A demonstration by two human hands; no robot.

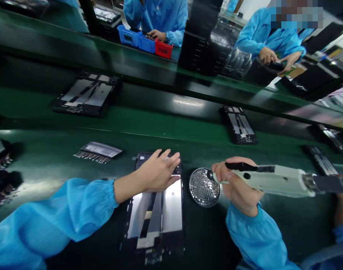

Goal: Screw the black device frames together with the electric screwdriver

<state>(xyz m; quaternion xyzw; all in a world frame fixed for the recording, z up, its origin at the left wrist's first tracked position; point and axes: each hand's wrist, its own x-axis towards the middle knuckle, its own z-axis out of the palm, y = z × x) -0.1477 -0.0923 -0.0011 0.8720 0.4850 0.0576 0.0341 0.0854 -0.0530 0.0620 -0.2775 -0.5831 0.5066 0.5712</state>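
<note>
My left hand point(157, 170) lies flat with its fingers spread on the top end of a black device frame point(154, 215), which has white panels and sits on the green belt. My right hand point(237, 183) grips a pale electric screwdriver point(275, 181), its dark cable or hose running off to the right. The screwdriver's tip is at the edge of a round perforated metal screw tray point(204, 187), which stands between my hands. I cannot tell whether the tip touches any screw.
More black frames point(237, 124) lie along the green conveyor belt point(132, 123). A row of ribbon-ended parts point(98, 152) lies left of my hands. Beyond a dark rail, co-workers in blue sleeves point(156, 18) work beside blue and red bins point(145, 44).
</note>
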